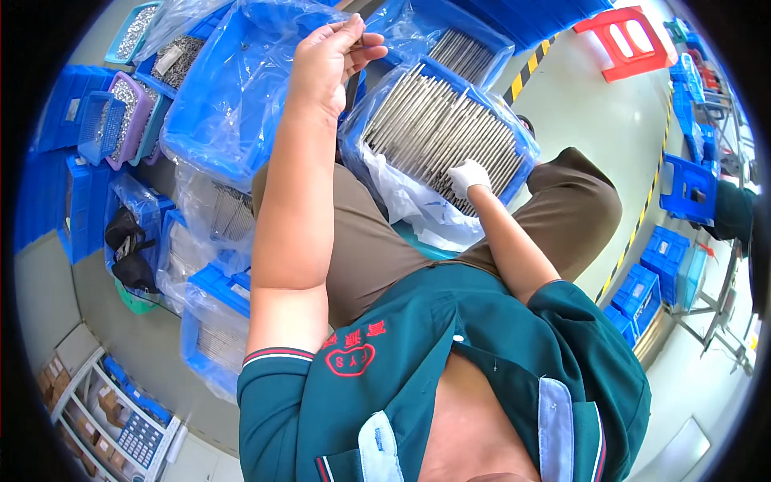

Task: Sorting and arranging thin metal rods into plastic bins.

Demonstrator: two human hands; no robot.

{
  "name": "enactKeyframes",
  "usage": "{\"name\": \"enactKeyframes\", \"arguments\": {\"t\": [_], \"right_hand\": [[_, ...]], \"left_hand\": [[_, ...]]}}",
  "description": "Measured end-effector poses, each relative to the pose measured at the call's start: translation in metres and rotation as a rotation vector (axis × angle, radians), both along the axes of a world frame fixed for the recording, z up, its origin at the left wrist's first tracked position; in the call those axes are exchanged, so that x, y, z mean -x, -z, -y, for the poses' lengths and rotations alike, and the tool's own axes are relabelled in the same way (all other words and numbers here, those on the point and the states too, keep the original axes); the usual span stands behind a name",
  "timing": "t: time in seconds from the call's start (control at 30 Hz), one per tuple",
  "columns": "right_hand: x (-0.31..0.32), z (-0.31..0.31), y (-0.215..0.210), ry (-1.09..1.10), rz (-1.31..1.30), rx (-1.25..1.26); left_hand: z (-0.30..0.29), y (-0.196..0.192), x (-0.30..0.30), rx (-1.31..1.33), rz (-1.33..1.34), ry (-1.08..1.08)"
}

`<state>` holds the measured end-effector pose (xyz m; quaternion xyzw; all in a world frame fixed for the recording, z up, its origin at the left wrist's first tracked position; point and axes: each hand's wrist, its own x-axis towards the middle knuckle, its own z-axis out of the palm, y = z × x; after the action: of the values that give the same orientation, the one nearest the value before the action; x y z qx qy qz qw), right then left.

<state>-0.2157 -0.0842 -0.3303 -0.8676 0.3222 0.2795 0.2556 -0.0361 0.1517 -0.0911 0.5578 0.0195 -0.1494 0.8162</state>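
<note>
My left hand [331, 68] is bare and raised at the top, beside a large blue bin [221, 120] lined with clear plastic. Its thumb and fingers curl together; whatever they pinch is too small to make out. A white glove covers my right hand [468, 177], low over the nearer rod bin. Its fingers bend closed onto the metal rods [438, 124], at their near right part; the fingertips are partly hidden. These thin silvery rods lie side by side in a blue bin [526, 149] between my knees, with plastic liner [422, 205] folded over the near edge.
Behind stands another lined bin with rods [462, 55]. At left are baskets of small metal parts [128, 108] and more wrapped bins [217, 341]. A red stool [626, 44] stands at far right, past striped floor tape [530, 71]. Blue crates [642, 289] sit farther right.
</note>
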Motion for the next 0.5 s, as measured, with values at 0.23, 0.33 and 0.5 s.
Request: {"name": "enactKeyframes", "arguments": {"t": [0.23,0.33,0.5], "right_hand": [[-0.009,0.015,-0.075,0.227,0.067,0.223],[-0.015,0.017,-0.074,0.204,0.048,0.199],[-0.036,-0.005,-0.064,0.162,0.108,0.173]], "left_hand": [[0.006,-0.001,-0.005,0.057,-0.009,0.041],[0.006,0.001,-0.005,0.068,-0.009,0.042],[0.005,0.003,-0.006,0.103,-0.014,0.048]]}}
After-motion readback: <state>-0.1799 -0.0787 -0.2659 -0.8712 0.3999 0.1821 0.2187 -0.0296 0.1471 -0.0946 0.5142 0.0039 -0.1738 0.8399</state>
